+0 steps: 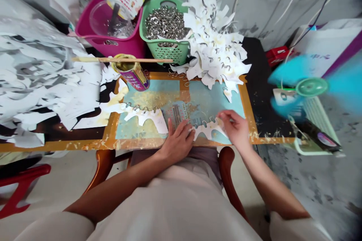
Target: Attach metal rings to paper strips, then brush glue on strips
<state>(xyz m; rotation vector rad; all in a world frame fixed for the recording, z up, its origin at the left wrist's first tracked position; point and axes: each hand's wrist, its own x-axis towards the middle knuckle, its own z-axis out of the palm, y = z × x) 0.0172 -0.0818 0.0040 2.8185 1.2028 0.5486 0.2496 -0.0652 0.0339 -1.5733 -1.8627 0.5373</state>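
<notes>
A scalloped white cut-out strip [206, 131] lies near the table's front edge, with several metal rings along its upper edge. My left hand [178, 138] rests flat on its left end, fingers spread. At the strip's right end is my right hand [235, 127], its fingers curled together in a pinch and slightly blurred; what they hold is hidden. To the left lies another white cut-out [154, 118] with metal rings along its top. Loose rings [182, 78] are scattered behind the light-blue work surface [217, 94].
At the back stand a pink basket [113, 47], a green basket [169, 51] of metal rings, and a heap of ringed cut-outs [216, 41]. A stick [152, 60] lies across a tin [135, 77]. White sheets [51, 90] cover the left. A blue fan [312, 86] blurs at right.
</notes>
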